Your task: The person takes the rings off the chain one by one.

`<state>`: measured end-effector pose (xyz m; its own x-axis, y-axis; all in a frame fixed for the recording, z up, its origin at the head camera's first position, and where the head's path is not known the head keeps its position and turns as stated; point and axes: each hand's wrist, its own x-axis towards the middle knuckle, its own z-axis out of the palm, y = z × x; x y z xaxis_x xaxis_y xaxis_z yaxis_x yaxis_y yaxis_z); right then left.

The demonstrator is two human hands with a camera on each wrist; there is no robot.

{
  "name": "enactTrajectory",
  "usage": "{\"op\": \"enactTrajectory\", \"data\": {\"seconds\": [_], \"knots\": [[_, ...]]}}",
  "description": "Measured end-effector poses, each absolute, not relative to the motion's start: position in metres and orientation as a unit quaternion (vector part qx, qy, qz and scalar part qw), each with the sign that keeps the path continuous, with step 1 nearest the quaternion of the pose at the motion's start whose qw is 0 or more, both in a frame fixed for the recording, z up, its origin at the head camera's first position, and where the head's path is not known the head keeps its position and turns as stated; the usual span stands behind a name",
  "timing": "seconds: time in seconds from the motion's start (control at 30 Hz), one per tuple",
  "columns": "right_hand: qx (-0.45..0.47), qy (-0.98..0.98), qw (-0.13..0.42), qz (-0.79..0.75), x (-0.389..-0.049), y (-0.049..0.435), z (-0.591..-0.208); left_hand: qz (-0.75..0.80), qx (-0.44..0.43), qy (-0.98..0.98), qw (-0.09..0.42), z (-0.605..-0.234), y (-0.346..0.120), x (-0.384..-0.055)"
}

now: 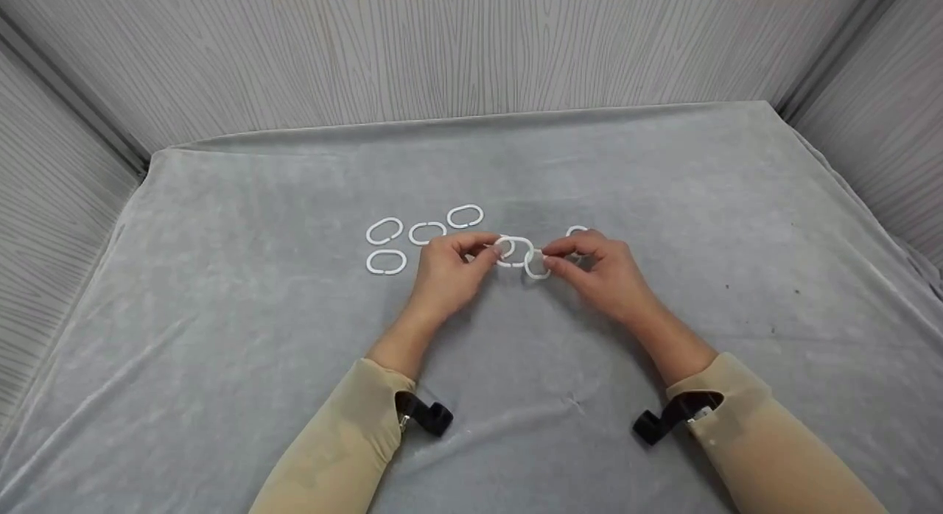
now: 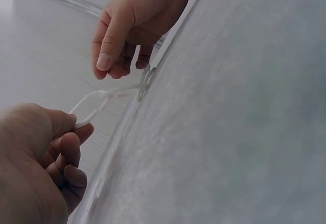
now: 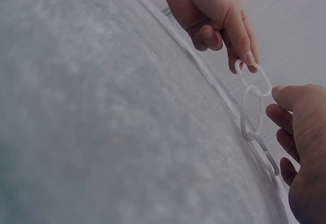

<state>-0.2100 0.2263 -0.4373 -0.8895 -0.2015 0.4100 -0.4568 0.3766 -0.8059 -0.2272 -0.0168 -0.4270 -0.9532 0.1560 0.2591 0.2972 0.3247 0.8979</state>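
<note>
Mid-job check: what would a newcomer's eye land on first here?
First, the joined white links between the two hands: the left hand pinches one end and the right hand is at the other side. Next, four loose white links on the gray cloth, to the left.

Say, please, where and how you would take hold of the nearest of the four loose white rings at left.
I would pinch that ring by its left rounded end, coming from above and the left. It lies flat on the cloth, that end looks unobstructed, another ring lies just beyond it, and the left hand is to its right.
</note>
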Motion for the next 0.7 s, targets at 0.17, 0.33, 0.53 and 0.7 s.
{"op": "enactTrajectory", "data": {"seconds": [0.17,0.33,0.53,0.7], "knots": [[0.203,-0.82,0.122,0.521,-0.2111,0.2282,-0.439,-0.569,-0.135,-0.808,0.076,-0.4273,-0.0173,-0.2269],[0.186,-0.835,0.124,0.502,-0.2119,0.229,-0.4401,-0.573,-0.149,-0.802,0.073,-0.4271,-0.0175,-0.2268],[0.173,-0.855,0.126,0.472,-0.2126,0.229,-0.4408,-0.58,-0.167,-0.795,0.055,-0.4278,-0.0169,-0.2266],[0.179,-0.864,0.126,0.454,-0.2133,0.2294,-0.4407,-0.584,-0.173,-0.792,0.049,-0.4259,-0.0161,-0.2253]]}}
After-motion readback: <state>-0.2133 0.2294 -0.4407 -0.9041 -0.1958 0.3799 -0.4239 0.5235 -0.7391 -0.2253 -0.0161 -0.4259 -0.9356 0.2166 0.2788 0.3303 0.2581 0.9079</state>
